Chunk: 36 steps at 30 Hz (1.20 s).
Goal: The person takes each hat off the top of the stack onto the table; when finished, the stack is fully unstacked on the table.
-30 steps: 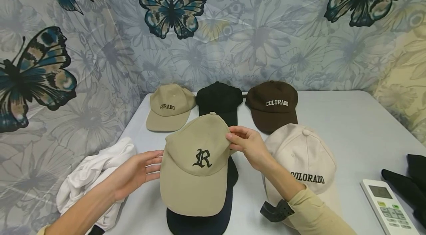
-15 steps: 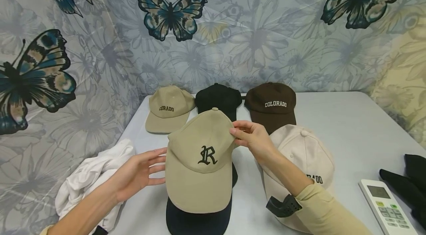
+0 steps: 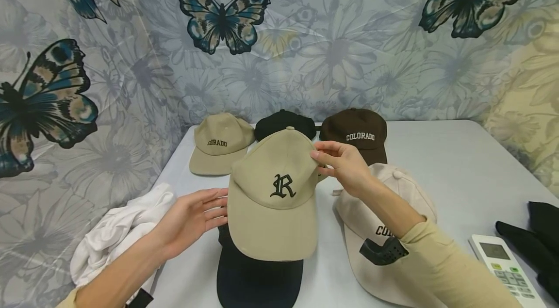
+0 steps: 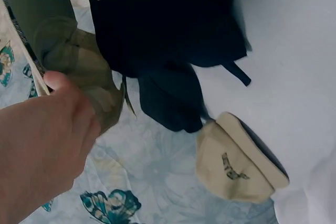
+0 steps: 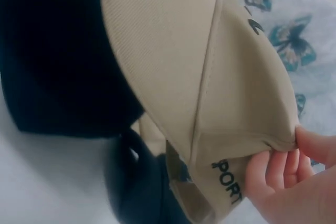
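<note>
A beige baseball cap (image 3: 272,230) with a black letter R is held up over the table in the head view. My right hand (image 3: 345,167) pinches the crown's edge between thumb and fingers; in the right wrist view this hand (image 5: 294,182) grips the fabric near dark lettering. My left hand (image 3: 188,218) has its fingers fairly straight, their tips at the cap's left side. In the left wrist view, part of the left hand (image 4: 47,145) is hidden against the cap (image 4: 84,56). Beneath the held cap lies a navy cap (image 3: 259,281), partly covered.
Along the back stand a tan cap (image 3: 222,138), a black cap (image 3: 279,122) and a brown COLORADO cap (image 3: 349,126). A cream cap (image 3: 362,250) lies under my right forearm. White cloth (image 3: 118,230) is at left; a remote control (image 3: 495,252) and black items (image 3: 528,245) are at right.
The beige cap has risen and shifted right with both hands, uncovering more of the navy cap's brim and covering more of the black cap behind.
</note>
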Motion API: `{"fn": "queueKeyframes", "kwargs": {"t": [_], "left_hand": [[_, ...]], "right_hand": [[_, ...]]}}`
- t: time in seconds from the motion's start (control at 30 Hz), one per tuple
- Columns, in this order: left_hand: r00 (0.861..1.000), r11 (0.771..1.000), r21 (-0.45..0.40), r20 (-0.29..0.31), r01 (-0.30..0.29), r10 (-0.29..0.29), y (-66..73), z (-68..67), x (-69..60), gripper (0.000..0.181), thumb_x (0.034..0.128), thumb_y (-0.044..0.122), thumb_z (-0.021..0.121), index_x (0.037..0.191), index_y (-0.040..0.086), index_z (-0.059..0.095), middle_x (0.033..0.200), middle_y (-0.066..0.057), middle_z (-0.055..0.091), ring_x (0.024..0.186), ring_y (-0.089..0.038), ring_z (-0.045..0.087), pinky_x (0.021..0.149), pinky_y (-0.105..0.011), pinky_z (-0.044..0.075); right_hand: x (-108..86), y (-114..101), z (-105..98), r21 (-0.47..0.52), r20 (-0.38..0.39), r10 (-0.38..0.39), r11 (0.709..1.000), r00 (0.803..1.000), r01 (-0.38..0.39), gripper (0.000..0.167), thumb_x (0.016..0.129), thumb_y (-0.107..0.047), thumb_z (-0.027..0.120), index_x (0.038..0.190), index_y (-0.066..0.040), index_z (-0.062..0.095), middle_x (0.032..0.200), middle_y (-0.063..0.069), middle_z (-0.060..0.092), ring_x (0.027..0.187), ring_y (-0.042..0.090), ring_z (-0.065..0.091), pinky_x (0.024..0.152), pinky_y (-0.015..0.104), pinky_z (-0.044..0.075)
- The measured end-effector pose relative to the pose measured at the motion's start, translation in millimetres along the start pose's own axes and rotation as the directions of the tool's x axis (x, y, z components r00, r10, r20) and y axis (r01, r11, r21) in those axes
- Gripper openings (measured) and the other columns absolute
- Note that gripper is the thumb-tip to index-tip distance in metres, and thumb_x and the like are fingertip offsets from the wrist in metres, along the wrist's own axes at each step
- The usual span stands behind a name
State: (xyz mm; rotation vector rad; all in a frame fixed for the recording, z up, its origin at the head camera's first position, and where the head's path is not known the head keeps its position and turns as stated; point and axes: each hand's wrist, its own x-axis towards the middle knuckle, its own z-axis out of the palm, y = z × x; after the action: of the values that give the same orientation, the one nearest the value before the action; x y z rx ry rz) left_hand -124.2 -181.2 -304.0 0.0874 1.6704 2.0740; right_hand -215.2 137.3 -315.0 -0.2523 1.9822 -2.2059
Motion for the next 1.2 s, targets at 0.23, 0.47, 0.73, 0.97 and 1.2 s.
{"fn": "queueKeyframes", "kwargs": {"t": [0.23,0.47,0.73,0.97,1.2], "left_hand": [[0.999,0.997,-0.069,-0.041,0.024,-0.027,1.8,12.9,12.9,0.058,0.1005,0.033,0.039,0.147,0.000,0.024,0.144,-0.017,0.029,0.128,-0.031,0.037,0.100,-0.048,0.038],[0.998,0.998,-0.041,-0.041,0.053,-0.055,8.1,21.8,26.3,0.060,0.1000,0.036,0.041,0.148,0.005,0.022,0.147,-0.017,0.026,0.133,-0.035,0.032,0.101,-0.048,0.038],[0.995,0.997,-0.056,-0.076,0.058,-0.062,14.4,30.0,51.9,0.061,0.1015,0.035,0.036,0.147,-0.002,0.021,0.148,-0.019,0.023,0.134,-0.034,0.029,0.104,-0.047,0.034],[0.994,0.996,-0.028,-0.074,0.081,-0.082,15.0,34.3,68.2,0.060,0.1010,0.034,0.036,0.146,-0.003,0.023,0.148,-0.019,0.025,0.135,-0.035,0.028,0.106,-0.044,0.032],[0.994,0.996,-0.015,-0.062,0.091,-0.092,17.6,39.4,85.1,0.061,0.1014,0.036,0.036,0.148,0.000,0.022,0.148,-0.020,0.028,0.134,-0.035,0.031,0.104,-0.046,0.034]], "right_hand": [[5.1,-13,-8,-0.085,-0.022,0.025,0.996,0.999,-0.027,0.025,0.093,-0.008,0.063,0.115,0.003,0.057,0.098,0.002,0.059,0.091,0.009,0.061,0.082,0.029,0.053],[8.9,-32,-18,-0.189,-0.024,0.026,0.982,0.999,-0.030,0.035,0.095,-0.013,0.062,0.122,0.008,0.052,0.108,0.007,0.055,0.096,0.011,0.060,0.088,0.034,0.050],[18.0,-48,-30,-0.270,-0.015,0.040,0.962,0.999,-0.042,0.036,0.095,-0.018,0.062,0.120,0.006,0.053,0.107,0.006,0.056,0.092,0.010,0.060,0.089,0.034,0.050],[25.8,-55,-42,-0.348,-0.029,0.067,0.935,0.997,-0.073,0.040,0.095,-0.018,0.062,0.123,0.008,0.052,0.100,0.003,0.059,0.086,0.008,0.061,0.085,0.032,0.052],[32.3,-65,-51,-0.443,-0.071,0.082,0.890,0.994,-0.105,0.042,0.095,-0.018,0.061,0.127,0.007,0.052,0.102,0.005,0.059,0.084,0.006,0.060,0.083,0.029,0.052]]}}
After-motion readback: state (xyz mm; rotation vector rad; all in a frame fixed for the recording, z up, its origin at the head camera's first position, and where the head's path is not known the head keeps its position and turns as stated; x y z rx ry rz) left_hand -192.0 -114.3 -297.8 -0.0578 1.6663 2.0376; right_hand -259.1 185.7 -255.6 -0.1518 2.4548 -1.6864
